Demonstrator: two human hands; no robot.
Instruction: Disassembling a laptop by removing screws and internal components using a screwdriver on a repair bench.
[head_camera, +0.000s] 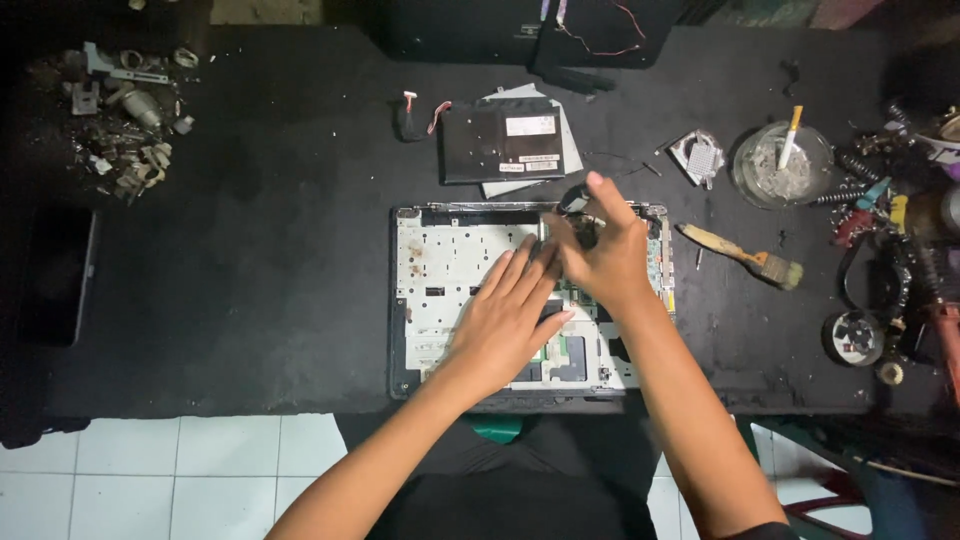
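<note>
At table centre the left hand (512, 312) lies flat, fingers spread, on the opened laptop chassis (440, 290), while the right hand (600, 250) pinches something small at its two-o'clock corner, paintbrush (745, 257) at three o'clock.

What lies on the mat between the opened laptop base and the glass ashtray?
In the head view, a small finned metal part lies between the opened laptop base and glass ashtray; a brush lies lower down.

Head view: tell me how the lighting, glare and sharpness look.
Head view: light falls brightest on the opened laptop base, whose pale metal plate looks washed out; the black table and its far edges sink into dark shadow. The left hand is fairly sharp, while the right hand is slightly soft at the fingertips. The glass ashtray shows mild glare.
</note>
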